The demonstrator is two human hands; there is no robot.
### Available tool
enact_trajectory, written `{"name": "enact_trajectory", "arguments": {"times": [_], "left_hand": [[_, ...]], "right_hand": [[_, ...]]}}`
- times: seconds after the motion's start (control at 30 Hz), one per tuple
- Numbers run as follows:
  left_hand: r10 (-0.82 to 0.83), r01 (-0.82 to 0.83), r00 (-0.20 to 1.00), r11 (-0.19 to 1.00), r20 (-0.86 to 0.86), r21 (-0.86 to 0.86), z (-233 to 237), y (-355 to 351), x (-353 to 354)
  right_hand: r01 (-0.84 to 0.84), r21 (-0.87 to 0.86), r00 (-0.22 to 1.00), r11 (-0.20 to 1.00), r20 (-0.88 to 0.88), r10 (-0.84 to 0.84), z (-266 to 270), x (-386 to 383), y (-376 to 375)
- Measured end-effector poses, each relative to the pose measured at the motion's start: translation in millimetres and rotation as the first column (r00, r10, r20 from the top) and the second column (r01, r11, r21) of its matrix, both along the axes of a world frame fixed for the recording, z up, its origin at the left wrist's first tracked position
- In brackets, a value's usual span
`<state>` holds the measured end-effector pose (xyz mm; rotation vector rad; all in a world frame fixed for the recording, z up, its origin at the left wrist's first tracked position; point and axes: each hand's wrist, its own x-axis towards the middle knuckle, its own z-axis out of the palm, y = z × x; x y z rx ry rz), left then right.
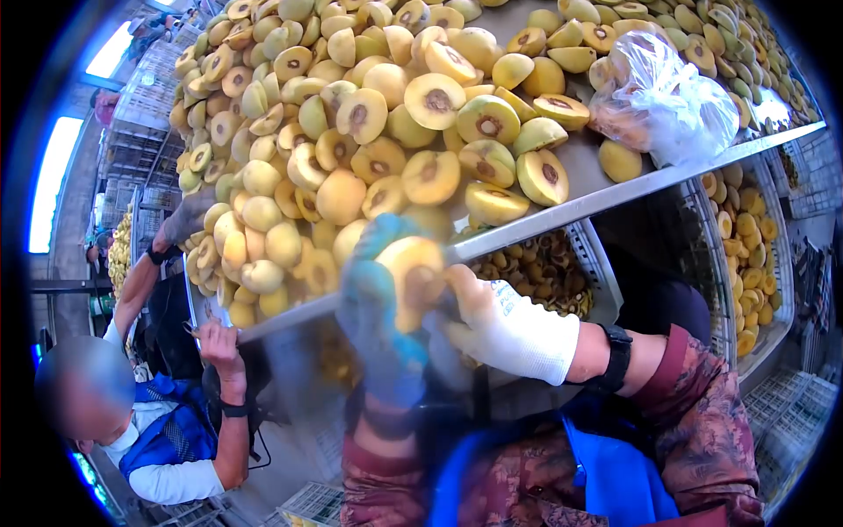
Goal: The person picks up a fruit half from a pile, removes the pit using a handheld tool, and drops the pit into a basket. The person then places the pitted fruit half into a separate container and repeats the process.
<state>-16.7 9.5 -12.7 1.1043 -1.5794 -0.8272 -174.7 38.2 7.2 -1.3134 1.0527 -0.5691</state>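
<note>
A halved yellow fruit [411, 274] is held up in front of the table edge, its cut face showing and slightly blurred. My left hand [373, 294], in a blue-green glove, is wrapped round it from the left. Against the fruit's right side, my right hand [509, 321] in a white glove has its fingers closed; whatever they hold is too blurred to make out. Many halved fruits [433, 101] are heaped on the metal table [606, 195] just beyond my hands.
A clear plastic bag [663, 101] lies on the table at the right. Under the edge stand a crate [601, 268] of small pieces and another crate [781, 263] of fruit halves. At the left, a co-worker [180, 430] in a blue vest works at the same table.
</note>
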Motion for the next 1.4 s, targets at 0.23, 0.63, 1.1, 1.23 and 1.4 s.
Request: {"name": "enact_trajectory", "arguments": {"times": [0.23, 0.63, 1.1, 1.23, 1.4], "left_hand": [[-0.029, 0.069, 0.972, 0.984, -0.233, 0.166, 3.3, -1.1, -1.7], [-0.072, 0.065, 0.956, 0.997, -0.284, -0.034, 7.6, 0.5, 1.9], [-0.047, 0.048, 0.999, 0.993, -0.010, 0.104, -1.2, -7.0, 15.5], [-0.122, 0.284, 0.907, 0.884, -0.404, 0.371, 7.7, -10.7, 22.8], [-0.234, 0.360, 0.927, 0.777, -0.294, 0.517, 16.6, -21.0, 32.9]], "right_hand": [[0.250, -0.398, 0.955, 0.883, -0.046, -0.291, -21.4, 17.7, 5.5], [0.188, -0.268, 0.979, 0.945, -0.024, -0.202, -22.7, 22.6, 2.1], [0.087, -0.135, 0.996, 0.987, 0.009, -0.086, -21.6, 18.9, 3.3], [0.051, -0.064, 0.996, 0.997, 0.075, -0.046, -22.4, 19.3, 7.3], [-0.126, 0.361, 0.951, 0.924, 0.308, 0.010, -6.8, 8.9, 3.4]]}}
